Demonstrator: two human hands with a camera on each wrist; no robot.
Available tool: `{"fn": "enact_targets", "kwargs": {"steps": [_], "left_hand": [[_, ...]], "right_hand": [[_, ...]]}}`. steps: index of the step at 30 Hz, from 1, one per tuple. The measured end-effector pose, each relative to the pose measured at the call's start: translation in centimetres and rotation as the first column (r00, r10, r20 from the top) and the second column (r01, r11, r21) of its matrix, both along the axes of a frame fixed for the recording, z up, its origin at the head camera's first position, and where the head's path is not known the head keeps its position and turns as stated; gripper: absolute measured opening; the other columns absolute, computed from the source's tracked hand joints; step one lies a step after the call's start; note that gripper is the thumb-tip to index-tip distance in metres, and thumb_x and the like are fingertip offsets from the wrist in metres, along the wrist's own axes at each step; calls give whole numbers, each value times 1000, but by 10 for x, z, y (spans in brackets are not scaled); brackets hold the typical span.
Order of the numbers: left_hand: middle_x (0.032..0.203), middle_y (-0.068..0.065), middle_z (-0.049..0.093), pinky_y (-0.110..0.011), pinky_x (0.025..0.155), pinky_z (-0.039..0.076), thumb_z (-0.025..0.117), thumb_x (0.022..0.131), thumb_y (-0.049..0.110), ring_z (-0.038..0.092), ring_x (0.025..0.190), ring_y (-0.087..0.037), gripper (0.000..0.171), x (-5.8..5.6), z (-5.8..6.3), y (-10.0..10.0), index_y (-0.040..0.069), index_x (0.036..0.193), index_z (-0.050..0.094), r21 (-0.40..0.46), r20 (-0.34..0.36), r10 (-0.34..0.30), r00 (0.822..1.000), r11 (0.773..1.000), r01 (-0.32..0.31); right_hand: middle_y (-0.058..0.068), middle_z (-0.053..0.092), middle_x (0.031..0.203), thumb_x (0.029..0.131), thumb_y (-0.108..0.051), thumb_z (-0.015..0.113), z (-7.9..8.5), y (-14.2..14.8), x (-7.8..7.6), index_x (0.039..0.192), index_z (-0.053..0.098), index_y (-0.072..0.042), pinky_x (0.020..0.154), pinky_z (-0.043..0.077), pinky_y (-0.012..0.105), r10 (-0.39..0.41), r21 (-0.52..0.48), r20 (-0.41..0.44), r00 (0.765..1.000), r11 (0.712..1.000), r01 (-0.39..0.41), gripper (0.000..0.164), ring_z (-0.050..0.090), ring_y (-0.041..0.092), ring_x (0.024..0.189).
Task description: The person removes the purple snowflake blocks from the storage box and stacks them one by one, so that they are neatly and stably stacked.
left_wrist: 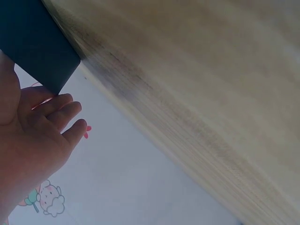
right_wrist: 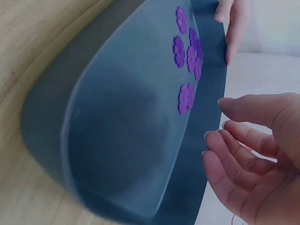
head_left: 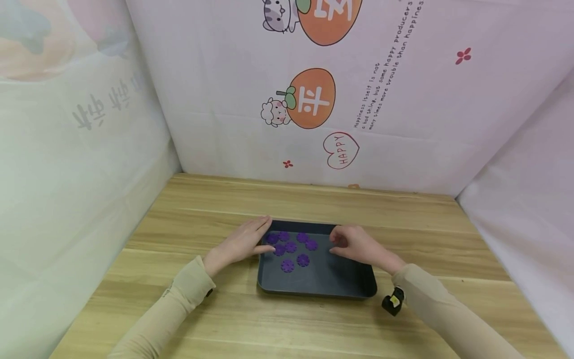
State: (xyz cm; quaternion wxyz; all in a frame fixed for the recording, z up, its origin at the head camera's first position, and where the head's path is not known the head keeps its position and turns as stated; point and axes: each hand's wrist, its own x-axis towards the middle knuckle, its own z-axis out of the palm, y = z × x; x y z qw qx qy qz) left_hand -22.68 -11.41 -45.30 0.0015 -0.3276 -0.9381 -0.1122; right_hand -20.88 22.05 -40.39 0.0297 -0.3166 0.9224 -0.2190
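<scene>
Several purple flower-shaped discs with notched rims lie in a dark grey rectangular tray, mostly in its left half. At the tray's far left corner is my left hand, fingers fairly straight along the rim and thumb reaching over the left side near the discs. In the left wrist view, the fingers of that hand are by the tray's corner. Over the tray's right part hovers my right hand; the right wrist view shows this hand with loosely bent fingers, thumb apart, nothing between them.
The tray rests on a wood-grain table. Behind the table stands a white printed cloth wall, with more cloth on the left and right. A black strapped device sits at the right wrist.
</scene>
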Motion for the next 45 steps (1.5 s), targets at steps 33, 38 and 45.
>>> {"fn": "enact_targets", "kwargs": {"steps": [33, 38, 45], "left_hand": [[159, -22, 33, -51, 122, 33, 55, 96, 55, 36, 147, -35, 85, -2, -2, -3, -2, 154, 30, -1, -19, -9, 1000, 1000, 9], [159, -22, 34, -51, 121, 33, 56, 96, 55, 36, 147, -35, 85, -1, -3, -2, -2, 153, 31, 3, -28, -13, 1000, 1000, 13], [157, -22, 37, -51, 120, 35, 58, 95, 53, 38, 146, -35, 83, -1, -2, -1, -3, 152, 33, 12, -50, -28, 998, 1000, 28]], "right_hand": [[14, 71, 96, 85, -9, 76, -9, -47, -1, 98, 67, -1, 66, 54, 17, 105, 52, 122, 987, 992, -112, 19, 63, 8, 75], [14, 71, 98, 85, -10, 76, -8, -50, -1, 99, 67, -1, 67, 54, 18, 98, 66, 144, 985, 992, -108, 19, 64, 8, 77], [12, 71, 96, 85, -11, 77, -10, -53, -3, 98, 67, -2, 66, 52, 18, 100, 79, 151, 983, 990, -113, 18, 64, 11, 78]]}}
